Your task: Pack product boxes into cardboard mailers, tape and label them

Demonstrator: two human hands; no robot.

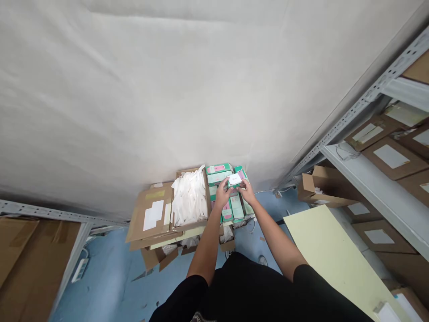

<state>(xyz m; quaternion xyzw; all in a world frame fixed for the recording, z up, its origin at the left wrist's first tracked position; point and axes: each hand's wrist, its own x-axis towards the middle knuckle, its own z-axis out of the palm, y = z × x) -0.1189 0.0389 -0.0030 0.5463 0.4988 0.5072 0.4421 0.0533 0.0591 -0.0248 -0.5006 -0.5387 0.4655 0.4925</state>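
My left hand [222,195] and my right hand [247,192] are closed on opposite sides of a small box with a white top [235,179], which bears dark writing too small to read. Both hands are over a group of green boxes [237,208], some with pink panels. Left of them stands an open carton [207,210] filled with a heap of white packets [189,197]. My fingers partly hide the held box's near side and the green boxes below.
A brown carton [136,223] with white labels lies farther left. Open cartons [159,259] sit on the blue floor [110,277] below. A pale yellow tabletop [335,250] is at my right, beside metal shelves [378,179] stacked with cartons. A pale wall [187,98] rises ahead.
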